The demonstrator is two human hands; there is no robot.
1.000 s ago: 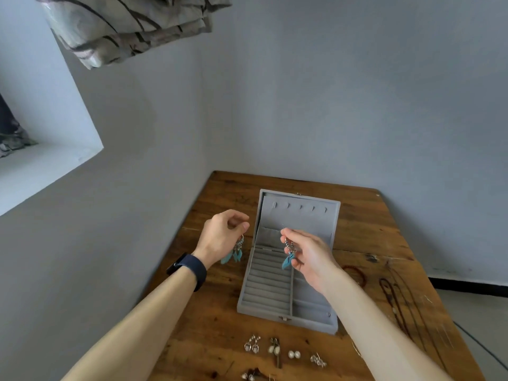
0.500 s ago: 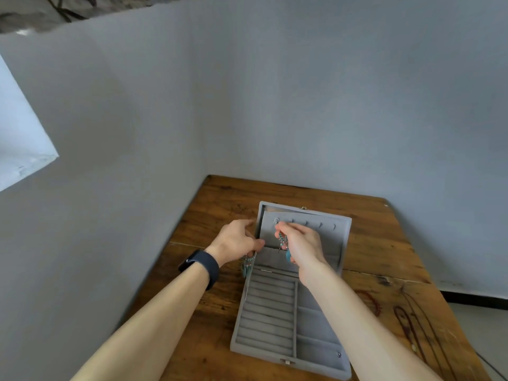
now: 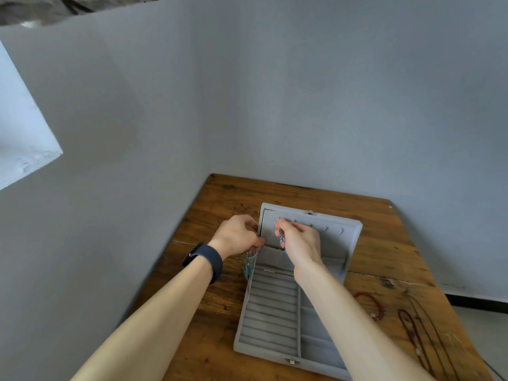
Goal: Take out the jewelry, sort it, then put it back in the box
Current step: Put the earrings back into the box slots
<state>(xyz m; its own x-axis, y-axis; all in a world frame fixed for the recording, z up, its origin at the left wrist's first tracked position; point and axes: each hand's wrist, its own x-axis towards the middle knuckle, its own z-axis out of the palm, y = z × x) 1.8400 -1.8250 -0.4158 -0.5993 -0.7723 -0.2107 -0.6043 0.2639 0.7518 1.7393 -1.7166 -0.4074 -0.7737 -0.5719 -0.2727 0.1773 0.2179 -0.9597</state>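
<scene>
A grey velvet jewelry box (image 3: 270, 320) lies open on the wooden table (image 3: 225, 193), its lid (image 3: 346, 235) propped up at the back with a row of small hooks. My right hand (image 3: 299, 240) pinches a turquoise dangle earring (image 3: 281, 237) and holds its ring against the leftmost hook in the lid. My left hand (image 3: 236, 235) grips the lid's left edge, and a second turquoise earring (image 3: 248, 264) hangs below its fingers. The box's ring rolls and side compartments hold nothing that I can see.
A red bead bracelet (image 3: 369, 302) and several dark cord necklaces (image 3: 415, 334) lie on the table to the right of the box. Grey walls close in at the back and left. A dark band (image 3: 209, 261) sits on my left wrist.
Both hands have moved from above the tray up to the lid; the right hand's earring now meets the leftmost hook. The view has tilted, so the small earrings at the table's front are out of frame.
</scene>
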